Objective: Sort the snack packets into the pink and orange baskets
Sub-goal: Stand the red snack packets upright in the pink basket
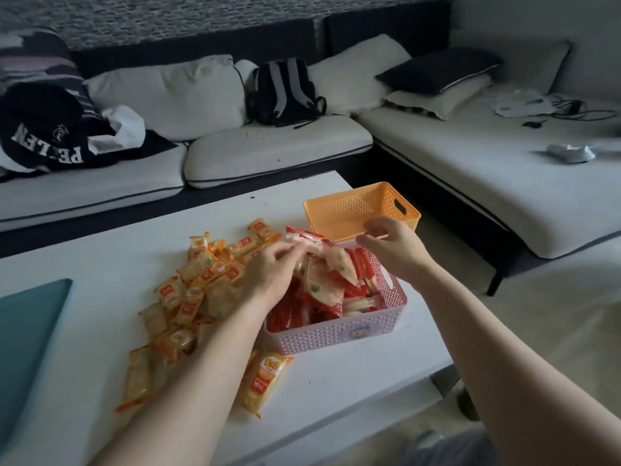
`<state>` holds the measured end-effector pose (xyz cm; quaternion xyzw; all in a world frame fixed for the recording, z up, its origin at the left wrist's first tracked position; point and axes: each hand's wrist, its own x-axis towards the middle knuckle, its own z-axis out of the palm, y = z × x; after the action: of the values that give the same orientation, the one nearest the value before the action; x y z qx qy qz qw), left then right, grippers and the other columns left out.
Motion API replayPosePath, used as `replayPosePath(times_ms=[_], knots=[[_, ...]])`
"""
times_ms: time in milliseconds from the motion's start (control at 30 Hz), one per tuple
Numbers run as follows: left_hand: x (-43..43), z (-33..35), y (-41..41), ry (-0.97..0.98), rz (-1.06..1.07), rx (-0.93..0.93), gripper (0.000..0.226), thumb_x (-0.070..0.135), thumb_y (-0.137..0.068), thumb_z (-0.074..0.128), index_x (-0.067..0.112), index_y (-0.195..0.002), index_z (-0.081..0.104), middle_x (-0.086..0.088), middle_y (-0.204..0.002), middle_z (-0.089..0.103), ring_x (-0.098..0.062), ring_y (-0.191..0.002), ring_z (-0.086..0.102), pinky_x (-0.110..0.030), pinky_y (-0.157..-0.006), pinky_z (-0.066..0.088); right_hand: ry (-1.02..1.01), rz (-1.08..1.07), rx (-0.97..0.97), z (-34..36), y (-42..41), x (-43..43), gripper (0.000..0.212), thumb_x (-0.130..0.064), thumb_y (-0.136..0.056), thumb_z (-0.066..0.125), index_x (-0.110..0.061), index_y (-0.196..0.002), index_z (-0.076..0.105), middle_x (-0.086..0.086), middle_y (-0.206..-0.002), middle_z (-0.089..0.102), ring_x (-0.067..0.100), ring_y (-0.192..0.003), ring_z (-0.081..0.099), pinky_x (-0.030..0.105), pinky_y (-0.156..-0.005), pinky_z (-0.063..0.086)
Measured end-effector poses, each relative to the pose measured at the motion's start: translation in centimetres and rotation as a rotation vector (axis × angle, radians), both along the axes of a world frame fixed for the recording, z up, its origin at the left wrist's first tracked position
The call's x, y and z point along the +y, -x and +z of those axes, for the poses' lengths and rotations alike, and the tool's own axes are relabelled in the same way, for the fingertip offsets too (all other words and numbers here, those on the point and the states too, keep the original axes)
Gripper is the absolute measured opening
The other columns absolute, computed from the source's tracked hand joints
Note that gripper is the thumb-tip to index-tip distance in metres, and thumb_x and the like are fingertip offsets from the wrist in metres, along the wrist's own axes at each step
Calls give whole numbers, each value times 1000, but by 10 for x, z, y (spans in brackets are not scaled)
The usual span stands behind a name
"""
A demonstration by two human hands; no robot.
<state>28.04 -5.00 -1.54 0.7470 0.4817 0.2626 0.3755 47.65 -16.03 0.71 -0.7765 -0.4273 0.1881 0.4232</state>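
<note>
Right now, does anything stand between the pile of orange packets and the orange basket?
Nothing fixed. The orange basket is open-topped and empty, just beyond the orange packets. Only the left hand, holding red packets above the pink basket, lies close to that path.

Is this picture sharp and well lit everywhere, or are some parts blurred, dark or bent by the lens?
Head view: the room is dim and grainy, with no glare; the sofa and table edges bow from the wide lens; the left hand and the red packets it grips are smeared by motion; the orange packet nearest the camera looks sharper.
</note>
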Motion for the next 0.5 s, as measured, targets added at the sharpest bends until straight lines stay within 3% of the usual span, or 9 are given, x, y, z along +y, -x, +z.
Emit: replayPosePath(times_ms=[67, 167, 267, 333, 400, 500], knots=[[3, -2, 6, -110, 60, -36, 33, 55, -93, 61, 26, -95, 75, 14, -95, 70, -11, -94, 63, -20, -69, 42, -3, -1, -31, -6, 0, 4, 32, -24, -97, 62, -11, -126, 64, 0, -117, 66, 14, -100, 62, 14, -69, 43], [9, -3, 14, -174, 127, -24, 21, 42, -94, 64, 24, -103, 69, 11, -99, 68, -6, -89, 62, -16, -66, 41, -26, -70, -83, -8, -4, 5, 24, -19, -95, 59, -13, -117, 68, 0, -111, 68, 17, -98, 64, 24, -76, 49], [8, -6, 15, -263, 104, 23, 10, 35, -93, 67, 26, -98, 67, 10, -96, 67, -4, -82, 60, -22, -66, 45, -13, -36, -127, -11, -4, 7, 26, -21, -95, 61, -15, -119, 68, 2, -118, 69, 14, -97, 63, 23, -77, 50], [1, -6, 14, -328, 68, 42, 5, 34, -91, 68, 31, -88, 65, 11, -90, 67, -9, -80, 64, -30, -67, 52, 54, 143, -142, -12, 1, 8, 46, -32, -92, 70, -19, -135, 60, 1, -136, 62, 15, -111, 59, 31, -88, 53], [-9, -7, 13, -278, 30, 69, 9, 39, -91, 66, 32, -87, 63, 14, -83, 67, -9, -76, 65, -36, -66, 57, 217, 324, -227, -16, 9, 10, 79, -46, -82, 78, -28, -151, 42, -2, -152, 46, 22, -134, 44, 49, -107, 45], [-23, -8, 11, -227, -15, 274, 33, 62, -87, 61, 34, -100, 54, 13, -87, 65, -13, -79, 66, -36, -67, 56, 306, 385, -330, -20, 21, 13, 96, -45, -79, 81, -26, -157, 30, -1, -157, 41, 26, -146, 30, 47, -117, 29]])
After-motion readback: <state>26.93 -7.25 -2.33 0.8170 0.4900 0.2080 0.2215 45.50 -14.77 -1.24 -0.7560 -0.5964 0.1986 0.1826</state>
